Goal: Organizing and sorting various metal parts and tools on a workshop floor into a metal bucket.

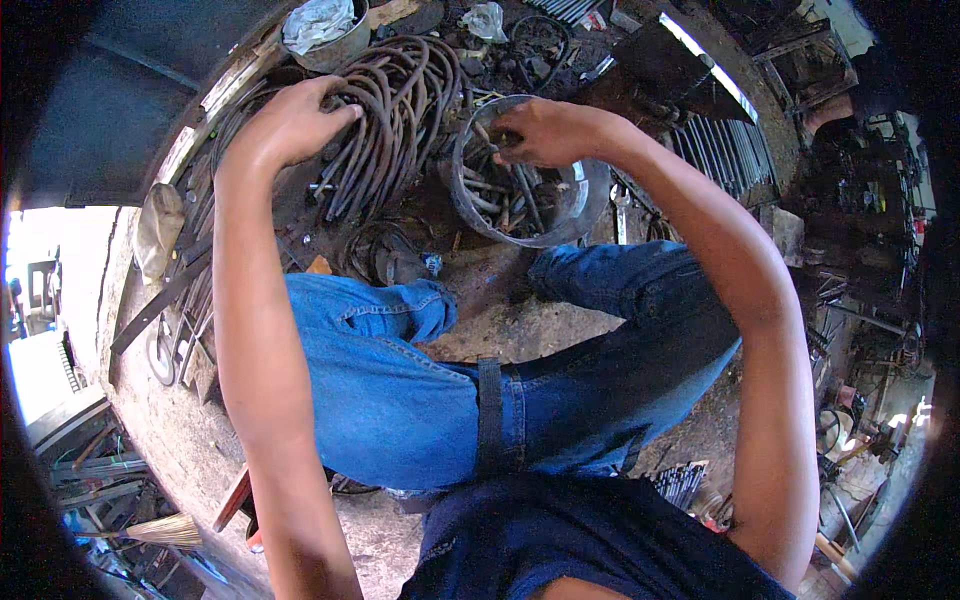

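Note:
My left hand (298, 120) is over the left side of a heap of bent metal rods (395, 110) curved like hooks. Its thumb and fingers are apart, and nothing shows held between them. Over the rim of a round metal bucket (462, 190) reaches my right hand (545, 133), its fingers curled together. What they close on is partly hidden; a short rod-like end shows beside the fingertips. Inside the bucket lie several short metal pieces (520, 195), partly covered by that hand.
A tub with a pale plastic bag (318, 25) stands beyond the rods. Right of the bucket are a wrench (620, 212) and a row of metal bars (725, 155). Long flat bars (165, 295) lie at the left. My knees flank the dirt floor (510, 325).

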### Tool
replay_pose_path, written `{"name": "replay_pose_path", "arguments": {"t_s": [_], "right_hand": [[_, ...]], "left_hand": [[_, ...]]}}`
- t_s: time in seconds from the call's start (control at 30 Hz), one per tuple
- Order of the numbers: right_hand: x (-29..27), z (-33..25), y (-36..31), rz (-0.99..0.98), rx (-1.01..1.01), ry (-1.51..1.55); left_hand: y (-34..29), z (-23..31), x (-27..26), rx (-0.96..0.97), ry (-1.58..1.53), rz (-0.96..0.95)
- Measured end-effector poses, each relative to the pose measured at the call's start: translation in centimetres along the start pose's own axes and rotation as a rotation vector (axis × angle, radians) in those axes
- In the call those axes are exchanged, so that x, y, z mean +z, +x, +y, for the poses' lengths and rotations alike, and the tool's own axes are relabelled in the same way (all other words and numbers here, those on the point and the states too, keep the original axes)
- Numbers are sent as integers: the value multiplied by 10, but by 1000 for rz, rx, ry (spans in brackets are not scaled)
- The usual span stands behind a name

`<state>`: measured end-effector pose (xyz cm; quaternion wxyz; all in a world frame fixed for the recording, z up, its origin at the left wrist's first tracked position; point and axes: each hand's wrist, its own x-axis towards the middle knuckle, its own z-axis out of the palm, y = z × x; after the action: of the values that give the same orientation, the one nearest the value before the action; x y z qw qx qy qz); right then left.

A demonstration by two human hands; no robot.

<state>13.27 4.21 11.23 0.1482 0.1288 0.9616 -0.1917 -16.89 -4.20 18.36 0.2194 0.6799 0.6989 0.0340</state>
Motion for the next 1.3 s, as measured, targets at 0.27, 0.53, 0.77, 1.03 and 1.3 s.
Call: {"name": "replay_pose_path", "arguments": {"t_s": [0.27, 0.53, 0.77, 1.03, 1.3], "right_hand": [[3, -3, 5, 19, -37, 23], [-18, -30, 8, 18, 196, 161], [-7, -16, 10, 56, 114, 135], [-16, 16, 14, -20, 186, 143], [-33, -9, 24, -57, 354, 273]], "left_hand": [[-3, -13, 3, 8, 6, 49], [-3, -11, 1, 24, -36, 13], [-13, 0, -2, -26, -86, -8], [-39, 10, -11, -48, -60, 44], [-70, -5, -29, -135, -11, 109]]}}
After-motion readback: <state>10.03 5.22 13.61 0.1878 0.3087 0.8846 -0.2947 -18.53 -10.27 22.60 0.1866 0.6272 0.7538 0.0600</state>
